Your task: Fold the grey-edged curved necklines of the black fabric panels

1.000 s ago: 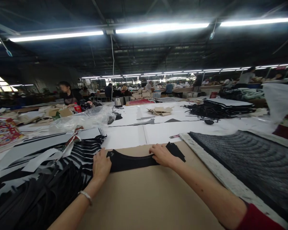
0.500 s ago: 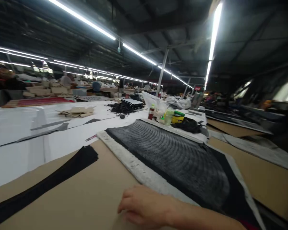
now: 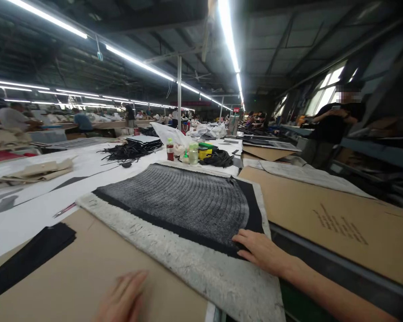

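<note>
Farther back, a red-capped bottle [image 3: 169, 149] holds dark liquid and a jar [image 3: 193, 154] holds pale liquid. Nearer, the right hand [image 3: 262, 252] lies open, fingers flat on the near edge of the black ridged sheet [image 3: 184, 201], which rests on a grey felt board [image 3: 195, 261]. Blurred, the left hand [image 3: 122, 298] hovers open over brown cardboard [image 3: 83, 273], holding nothing

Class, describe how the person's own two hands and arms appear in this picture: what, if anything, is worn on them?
Both hands are bare, with no gloves. The right hand shows no rings on its fingers, and its forearm is bare up to the frame's edge, with no sleeve, watch or band in view. The left hand is blurred and cut off at the bottom edge, so its wrist and arm cannot be seen.
</note>
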`<state>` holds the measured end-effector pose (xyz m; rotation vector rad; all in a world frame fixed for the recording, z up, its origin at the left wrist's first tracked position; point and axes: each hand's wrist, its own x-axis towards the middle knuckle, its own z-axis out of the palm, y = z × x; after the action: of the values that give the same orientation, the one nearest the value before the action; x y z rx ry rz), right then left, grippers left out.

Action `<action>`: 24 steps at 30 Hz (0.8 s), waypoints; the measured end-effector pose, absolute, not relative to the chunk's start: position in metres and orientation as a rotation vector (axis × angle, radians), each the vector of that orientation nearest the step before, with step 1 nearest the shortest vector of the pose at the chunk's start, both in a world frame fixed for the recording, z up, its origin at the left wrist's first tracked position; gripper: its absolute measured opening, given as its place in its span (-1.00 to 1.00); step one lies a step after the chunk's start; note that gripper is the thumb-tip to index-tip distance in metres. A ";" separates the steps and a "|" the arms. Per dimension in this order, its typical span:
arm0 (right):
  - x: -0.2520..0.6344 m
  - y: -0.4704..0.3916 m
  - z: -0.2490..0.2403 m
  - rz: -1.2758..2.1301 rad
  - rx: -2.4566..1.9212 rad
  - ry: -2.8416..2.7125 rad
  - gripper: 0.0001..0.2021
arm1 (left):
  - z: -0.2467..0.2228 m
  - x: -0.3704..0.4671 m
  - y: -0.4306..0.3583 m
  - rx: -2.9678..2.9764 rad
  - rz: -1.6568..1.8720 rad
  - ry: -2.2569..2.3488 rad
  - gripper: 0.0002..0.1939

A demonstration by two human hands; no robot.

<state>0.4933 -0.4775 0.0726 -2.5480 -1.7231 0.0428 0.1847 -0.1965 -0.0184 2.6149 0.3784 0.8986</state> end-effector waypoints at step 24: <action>0.523 -0.489 0.057 0.004 -2.285 -1.589 -0.80 | 0.032 0.353 -0.358 2.714 0.293 0.023 -0.52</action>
<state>0.5235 -0.4887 0.0566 -2.2852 -1.5894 0.0035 0.3534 -0.3583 0.0323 2.7140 0.0234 0.2933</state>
